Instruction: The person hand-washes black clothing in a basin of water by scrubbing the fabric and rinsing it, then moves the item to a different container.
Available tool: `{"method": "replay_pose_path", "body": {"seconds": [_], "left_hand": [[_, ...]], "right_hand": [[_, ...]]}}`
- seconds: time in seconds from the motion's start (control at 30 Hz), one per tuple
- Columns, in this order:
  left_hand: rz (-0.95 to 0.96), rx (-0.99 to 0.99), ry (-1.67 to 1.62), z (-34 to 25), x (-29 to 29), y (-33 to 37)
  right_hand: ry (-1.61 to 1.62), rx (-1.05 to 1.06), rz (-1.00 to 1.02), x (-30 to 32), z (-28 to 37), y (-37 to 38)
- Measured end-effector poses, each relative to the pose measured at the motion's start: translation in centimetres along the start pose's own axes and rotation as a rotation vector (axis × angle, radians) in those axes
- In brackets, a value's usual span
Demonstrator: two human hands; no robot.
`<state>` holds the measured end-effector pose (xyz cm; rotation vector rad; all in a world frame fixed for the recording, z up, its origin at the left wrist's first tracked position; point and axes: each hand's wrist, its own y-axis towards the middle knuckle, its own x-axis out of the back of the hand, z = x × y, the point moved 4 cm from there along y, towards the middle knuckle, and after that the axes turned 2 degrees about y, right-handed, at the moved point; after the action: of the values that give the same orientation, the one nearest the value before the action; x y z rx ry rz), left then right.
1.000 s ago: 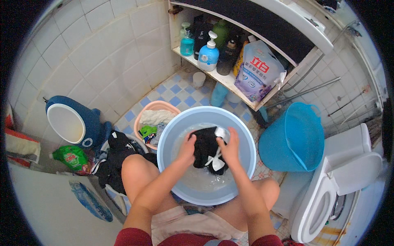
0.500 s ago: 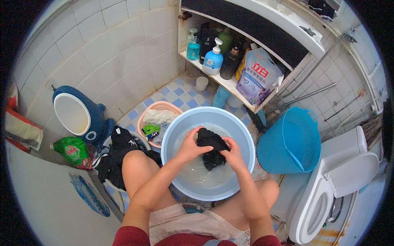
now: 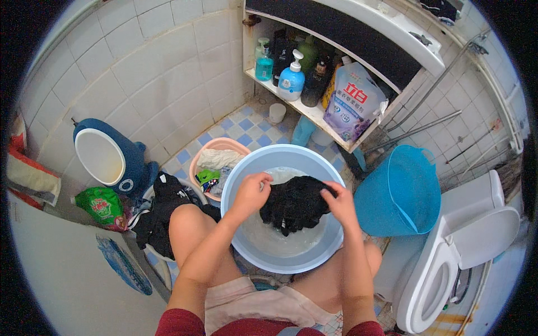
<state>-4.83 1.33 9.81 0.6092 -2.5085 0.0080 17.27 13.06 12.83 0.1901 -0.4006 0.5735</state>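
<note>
- A small bathroom
- White toilet (image 3: pixel 476 241), lower right
- Washbasin (image 3: pixel 392 32), upper right
- Pump bottle (image 3: pixel 291 85) on a shelf (image 3: pixel 311 113), top centre
- Tiled wall (image 3: pixel 162 73), upper left

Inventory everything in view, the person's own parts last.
basin: one, light blue, centre
cloth: one, black, in basin
tub: one, pink, left of basin, holding clothes
clothes pile: one, black, left
bucket: one, blue, right of basin
toilet: one, white, lower right
oval-bowled fixture: one, dark blue, far left
cabinet: one, white and black, top
bottles: several, mixed colours, in cabinet
right pouch: one, lavender, in cabinet
left pouch: one, green, far left
cup: one, white, below cabinet
fish decal: one, blue, lower left
tiles: many, blue, white, floor
left hand: one, bare, at cloth's left edge
right hand: one, bare, at cloth's right edge
knees: two, bare, beside basin
sleeves: two, red, bottom
</note>
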Motion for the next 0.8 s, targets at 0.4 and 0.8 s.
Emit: {"method": "replay_pose_path", "body": {"seconds": [0.4,0.8], "left_hand": [[0.728,-0.172,0.844,5.1,-10.9,-3.5],[0.507,0.012,0.677,5.6,-8.6,-2.2]], "right_hand": [[-1.011,0.280,0.546,-12.4,-10.4,-4.5],[-0.631,0.112,0.078,-6.0,-5.1,-0.7]]}}
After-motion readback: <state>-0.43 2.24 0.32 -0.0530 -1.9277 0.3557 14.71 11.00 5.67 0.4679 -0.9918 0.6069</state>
